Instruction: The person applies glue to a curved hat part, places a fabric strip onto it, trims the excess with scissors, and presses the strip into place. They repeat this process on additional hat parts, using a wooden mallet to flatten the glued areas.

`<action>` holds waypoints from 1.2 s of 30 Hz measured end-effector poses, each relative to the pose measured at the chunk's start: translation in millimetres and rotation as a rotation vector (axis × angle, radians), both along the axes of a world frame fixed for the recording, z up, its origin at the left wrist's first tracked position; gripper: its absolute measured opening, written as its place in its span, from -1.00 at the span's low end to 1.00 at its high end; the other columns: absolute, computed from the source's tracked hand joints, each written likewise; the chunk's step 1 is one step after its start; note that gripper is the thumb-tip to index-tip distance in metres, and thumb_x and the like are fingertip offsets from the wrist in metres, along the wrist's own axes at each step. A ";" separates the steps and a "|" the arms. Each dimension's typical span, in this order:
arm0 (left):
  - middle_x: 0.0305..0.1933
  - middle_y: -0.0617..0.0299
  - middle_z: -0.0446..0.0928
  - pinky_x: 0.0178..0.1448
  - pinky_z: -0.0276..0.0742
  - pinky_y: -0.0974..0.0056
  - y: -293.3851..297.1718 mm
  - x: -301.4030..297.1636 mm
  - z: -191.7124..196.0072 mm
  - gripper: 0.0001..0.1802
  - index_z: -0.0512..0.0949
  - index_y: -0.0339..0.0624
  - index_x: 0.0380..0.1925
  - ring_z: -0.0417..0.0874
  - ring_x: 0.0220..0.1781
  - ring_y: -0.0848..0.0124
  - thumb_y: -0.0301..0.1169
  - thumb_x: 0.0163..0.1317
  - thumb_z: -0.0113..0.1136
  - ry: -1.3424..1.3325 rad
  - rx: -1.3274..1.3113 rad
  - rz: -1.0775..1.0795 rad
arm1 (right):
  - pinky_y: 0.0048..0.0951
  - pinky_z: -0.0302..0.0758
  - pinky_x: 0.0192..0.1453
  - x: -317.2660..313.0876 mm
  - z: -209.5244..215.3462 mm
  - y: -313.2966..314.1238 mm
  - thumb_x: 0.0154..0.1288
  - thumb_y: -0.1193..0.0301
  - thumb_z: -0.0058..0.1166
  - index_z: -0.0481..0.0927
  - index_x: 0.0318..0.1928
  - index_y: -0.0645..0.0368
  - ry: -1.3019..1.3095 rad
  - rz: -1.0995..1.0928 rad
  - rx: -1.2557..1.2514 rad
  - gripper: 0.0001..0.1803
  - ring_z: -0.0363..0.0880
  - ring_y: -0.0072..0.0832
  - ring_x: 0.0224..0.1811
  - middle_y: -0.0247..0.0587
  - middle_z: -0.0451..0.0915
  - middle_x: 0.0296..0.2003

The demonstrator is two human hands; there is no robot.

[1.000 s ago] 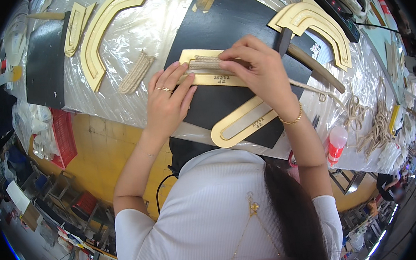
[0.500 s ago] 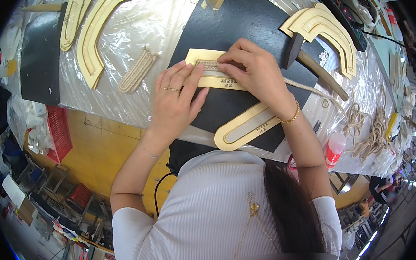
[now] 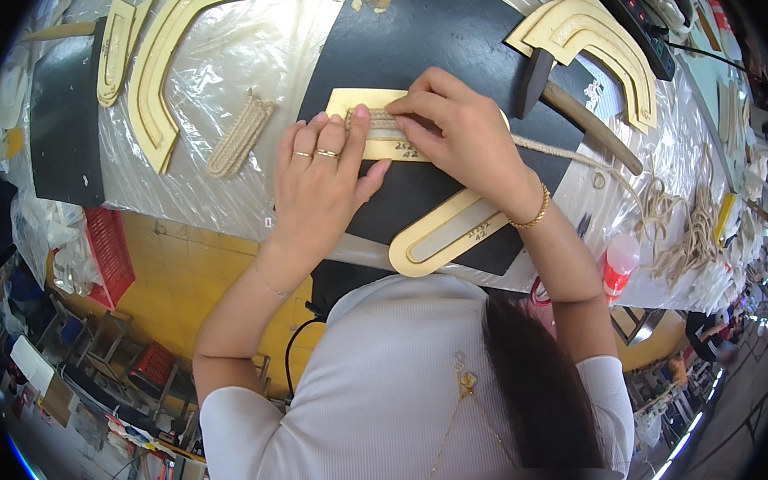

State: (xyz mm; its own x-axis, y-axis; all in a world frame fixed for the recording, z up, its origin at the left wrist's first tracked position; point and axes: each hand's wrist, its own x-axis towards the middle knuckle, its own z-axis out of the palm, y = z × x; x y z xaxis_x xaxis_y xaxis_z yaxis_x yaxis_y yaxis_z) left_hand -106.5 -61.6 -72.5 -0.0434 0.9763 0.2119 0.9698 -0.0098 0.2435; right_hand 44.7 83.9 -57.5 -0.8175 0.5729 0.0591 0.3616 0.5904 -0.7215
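Note:
A pale yellow slotted template (image 3: pixel 346 100) lies on the black mat (image 3: pixel 377 42) in front of me, with rows of beige cord (image 3: pixel 382 119) laid in its slot. My left hand (image 3: pixel 318 177) rests its fingertips on the left end of the template and cord, thumb held apart. With thumb and fingers pinched, my right hand (image 3: pixel 466 134) grips the cord over the slot; the fingertips partly hide it. From beyond that hand a loose cord tail (image 3: pixel 553 148) runs right. Nearer me, a second slotted template (image 3: pixel 412 254) sits partly under my right forearm.
A hammer (image 3: pixel 587 120) lies right of the mat, beside stacked curved templates (image 3: pixel 598 34). Left are a flat cord piece (image 3: pixel 241 138) and more curved templates (image 3: pixel 152 96). Loose cord (image 3: pixel 698 215) and a bottle (image 3: pixel 620 262) stand at the right edge; a red basket (image 3: pixel 110 252) is lower left.
The view has shifted slightly, so the table items appear a little further left. Both hands stay at the template, with the right fingers still pinching at the cord.

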 end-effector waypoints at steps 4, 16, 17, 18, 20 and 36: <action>0.02 0.08 0.46 0.25 0.35 0.00 5.7 0.6 7.6 -0.28 0.55 -0.22 0.18 0.45 0.09 0.10 -0.19 -0.02 0.46 0.044 -0.037 -0.010 | -0.41 0.57 -0.26 3.5 1.2 -1.7 0.13 0.54 0.25 0.71 -0.11 0.13 -0.019 0.102 0.159 -0.73 0.64 -0.39 -0.33 -0.29 0.55 -0.24; 0.29 0.02 0.46 0.46 0.23 -0.05 8.4 36.5 -7.7 -0.31 0.38 -0.12 0.35 0.46 0.34 0.12 -0.32 0.18 0.31 -0.145 0.087 -0.010 | -0.33 0.47 -0.07 28.9 8.3 -2.4 0.11 0.53 0.13 0.71 -0.04 0.06 -0.072 0.121 0.293 -0.63 0.49 -0.34 -0.19 -0.30 0.50 -0.19; 0.29 0.02 0.46 0.46 0.24 -0.05 7.4 35.8 -10.0 -0.32 0.38 -0.13 0.35 0.46 0.34 0.11 -0.33 0.19 0.30 -0.115 0.113 -0.029 | -0.32 0.48 -0.05 32.1 7.9 -2.3 0.09 0.55 0.13 0.72 -0.04 0.07 -0.043 0.094 0.208 -0.63 0.49 -0.33 -0.18 -0.29 0.50 -0.19; 0.28 0.02 0.47 0.45 0.25 -0.03 6.1 35.5 -11.5 -0.33 0.39 -0.13 0.35 0.47 0.33 0.12 -0.32 0.21 0.29 -0.115 0.084 -0.032 | -0.32 0.50 -0.04 36.6 8.0 -1.2 0.07 0.58 0.16 0.72 -0.03 0.06 -0.034 0.072 0.195 -0.60 0.51 -0.32 -0.17 -0.27 0.51 -0.18; 0.26 0.01 0.49 0.44 0.29 0.01 5.5 34.1 -13.2 -0.35 0.40 -0.14 0.34 0.50 0.30 0.13 -0.31 0.23 0.28 -0.118 0.088 -0.034 | -0.32 0.55 -0.02 45.4 7.6 2.5 0.04 0.64 0.20 0.73 -0.01 0.04 -0.012 0.025 0.176 -0.55 0.55 -0.29 -0.15 -0.22 0.54 -0.16; 0.21 0.15 0.47 0.45 0.28 -0.04 14.9 38.1 -9.3 -0.37 0.52 -0.01 0.25 0.42 0.28 0.21 0.02 0.23 0.20 0.163 0.001 -0.024 | -0.37 0.42 -0.08 58.4 -2.6 3.0 0.10 0.50 0.12 0.71 -0.01 0.10 -0.034 0.106 0.364 -0.61 0.46 -0.37 -0.20 -0.31 0.49 -0.22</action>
